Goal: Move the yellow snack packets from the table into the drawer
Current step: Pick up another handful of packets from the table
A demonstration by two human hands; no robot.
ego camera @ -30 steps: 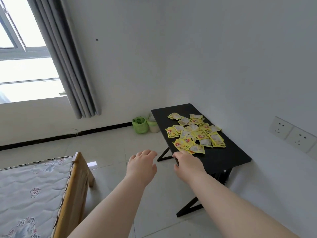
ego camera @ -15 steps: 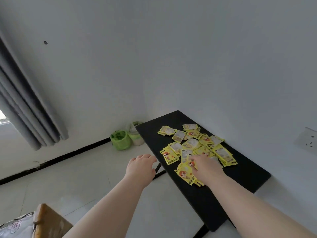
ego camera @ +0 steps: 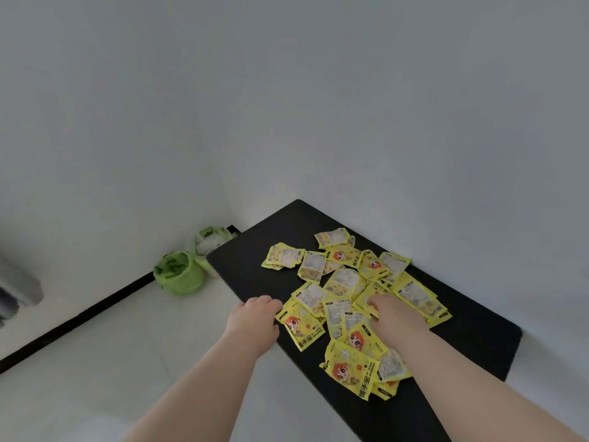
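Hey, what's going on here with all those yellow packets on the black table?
A person reaches with both hands into a pile of yellow snack packets spread over the black table. The right hand lies on the middle of the pile; whether its fingers grip a packet cannot be seen. The left hand sits at the table's edge beside the pile, with no packet in it. No drawer is in view.

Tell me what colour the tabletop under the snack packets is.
Black. The table shows plainly in the head view, the only view here.

Both forearms (ego camera: 204,387) show bare all along — the left hand (ego camera: 253,320) and right hand (ego camera: 395,317) likewise bare.
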